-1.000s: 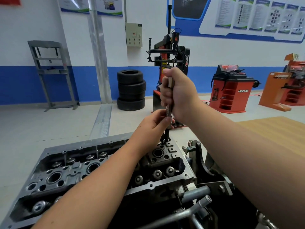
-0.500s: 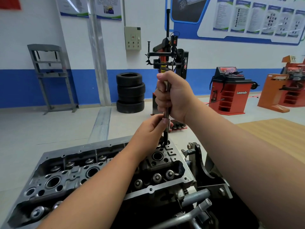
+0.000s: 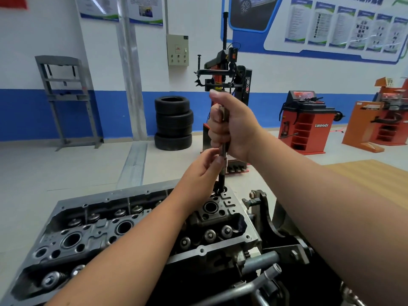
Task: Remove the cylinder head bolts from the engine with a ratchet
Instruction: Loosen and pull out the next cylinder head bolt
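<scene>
grey cast metal fills the near part of the room: the cylinder head (image 3: 123,230) lies on its stand, valve springs and round bores showing along its top. a thin steel tool shaft (image 3: 223,157) stands upright over the far right corner of the head, its dark lower end going down into a bolt hole (image 3: 221,191) there. the right hand (image 3: 231,127) is wrapped in a fist round the upper part of the shaft, thumb raised on top. just below it the left hand (image 3: 203,171) pinches the shaft between thumb and fingertips, the other fingers loosely bent. i cannot tell whether a bolt is on the end of it. behind them stand a stack of tyres (image 3: 173,122), a tyre changer (image 3: 225,85) and a red wheel balancer (image 3: 306,122).
</scene>
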Available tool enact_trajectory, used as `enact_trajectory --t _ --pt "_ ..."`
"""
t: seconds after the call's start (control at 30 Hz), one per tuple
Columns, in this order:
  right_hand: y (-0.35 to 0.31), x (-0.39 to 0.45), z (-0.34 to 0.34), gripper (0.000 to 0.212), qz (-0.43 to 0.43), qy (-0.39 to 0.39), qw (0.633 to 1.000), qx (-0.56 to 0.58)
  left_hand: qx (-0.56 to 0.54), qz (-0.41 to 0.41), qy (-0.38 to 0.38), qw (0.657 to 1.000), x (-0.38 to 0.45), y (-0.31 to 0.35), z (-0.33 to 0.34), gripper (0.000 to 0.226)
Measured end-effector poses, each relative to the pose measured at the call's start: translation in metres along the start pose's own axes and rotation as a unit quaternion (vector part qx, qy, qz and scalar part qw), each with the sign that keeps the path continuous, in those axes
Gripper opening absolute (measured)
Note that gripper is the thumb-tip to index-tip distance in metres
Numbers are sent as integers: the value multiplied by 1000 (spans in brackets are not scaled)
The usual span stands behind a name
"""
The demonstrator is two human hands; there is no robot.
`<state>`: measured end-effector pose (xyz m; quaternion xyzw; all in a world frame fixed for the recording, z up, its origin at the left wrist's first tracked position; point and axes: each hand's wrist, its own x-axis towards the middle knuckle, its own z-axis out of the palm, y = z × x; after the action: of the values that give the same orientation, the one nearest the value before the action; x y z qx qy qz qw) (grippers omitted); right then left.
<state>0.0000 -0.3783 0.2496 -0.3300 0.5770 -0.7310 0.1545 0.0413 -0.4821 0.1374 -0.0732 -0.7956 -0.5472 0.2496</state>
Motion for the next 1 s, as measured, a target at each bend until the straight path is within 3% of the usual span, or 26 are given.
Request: enact_trajectory --t 0.13,0.27,0.33,0.4,0.53,0.6,1.0 --pt "2 -2 -1 40 -6 17 1000 -4 12 -4 3 1000 2 5 1 19" --pt "11 -5 23 34 -67 195 973 -103 46 4 44 998 6 5 2 2" --pt "15 -5 31 35 -100 232 961 -115 49 6 56 997 7 4 3 9" --pt "14 -3 27 40 -108 214 968 -81 35 9 42 998 5 4 3 9" --pt "2 2 1 50 -4 10 1000 4 20 -3 -5 1000 -1 3 1 15" --pt "-1 3 -6 48 22 -38 999 11 17 -12 -18 1000 0 4 2 19" --pt "0 -4 -8 44 11 -22 999 46 25 -3 -10 1000 -1 7 4 16"
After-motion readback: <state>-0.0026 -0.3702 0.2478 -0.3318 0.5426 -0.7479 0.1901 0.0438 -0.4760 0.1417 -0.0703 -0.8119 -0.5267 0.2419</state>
